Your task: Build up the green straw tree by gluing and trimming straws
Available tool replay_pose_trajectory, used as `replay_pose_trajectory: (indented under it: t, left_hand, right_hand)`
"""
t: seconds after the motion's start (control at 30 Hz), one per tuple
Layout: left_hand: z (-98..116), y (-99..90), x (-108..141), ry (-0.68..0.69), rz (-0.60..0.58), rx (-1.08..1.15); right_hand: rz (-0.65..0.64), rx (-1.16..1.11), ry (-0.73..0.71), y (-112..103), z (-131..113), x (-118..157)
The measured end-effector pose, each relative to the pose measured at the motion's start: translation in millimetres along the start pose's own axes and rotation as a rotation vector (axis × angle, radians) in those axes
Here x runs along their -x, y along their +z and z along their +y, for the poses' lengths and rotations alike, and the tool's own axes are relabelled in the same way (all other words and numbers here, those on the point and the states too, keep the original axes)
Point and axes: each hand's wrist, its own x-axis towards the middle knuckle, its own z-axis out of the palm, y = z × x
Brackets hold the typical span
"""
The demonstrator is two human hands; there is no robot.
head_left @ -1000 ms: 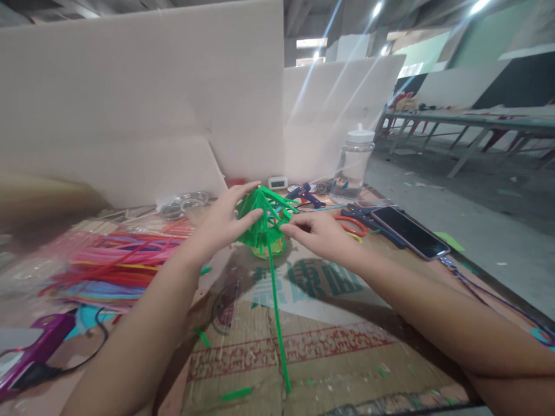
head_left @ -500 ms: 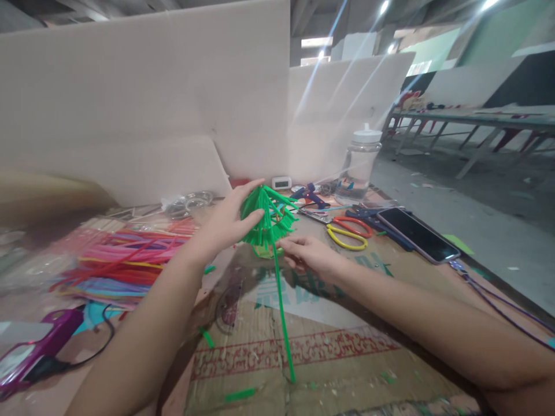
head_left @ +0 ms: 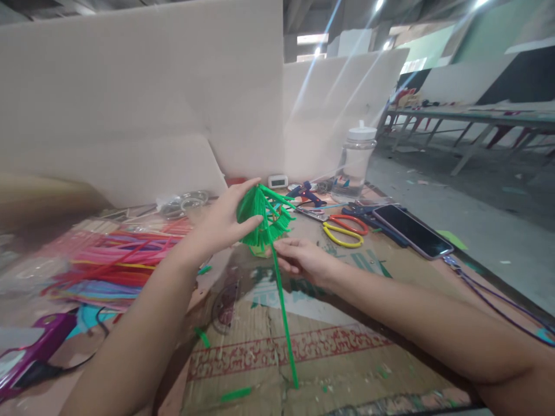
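A green cone-shaped piece (head_left: 265, 222), made of many thin green strips, stands above the cardboard, its strips fanning out from the top. My left hand (head_left: 237, 214) is wrapped round its left side, thumb across the front and fingers at the tip. One long green strip (head_left: 284, 318) hangs from its lower edge down over the cardboard. At the top of that strip, just under the cone, the fingertips of my right hand (head_left: 301, 258) are pinched together. Part of the cone is hidden behind my left hand.
Coloured strips (head_left: 117, 254) and a purple glue gun (head_left: 37, 352) lie left. Scissors (head_left: 344, 231), a phone (head_left: 413, 231), a water bottle (head_left: 354, 162) and a blue glue gun (head_left: 307, 193) are right and behind. Cardboard (head_left: 243, 323) covers the front, with green scraps.
The whole view has shifted slightly, so most things sit a little further left. Both hands keep their hold; the lower end of the long strip has swung slightly right.
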Motion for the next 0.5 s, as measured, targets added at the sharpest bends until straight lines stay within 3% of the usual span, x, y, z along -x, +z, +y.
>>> replay_pose_trajectory:
  t: [0.5]
  left_hand:
    - [5.2, -0.5, 0.5, 0.059, -0.011, -0.038]
  right_hand:
    - [0.029, 0.067, -0.018, 6.5, 4.3, -0.9]
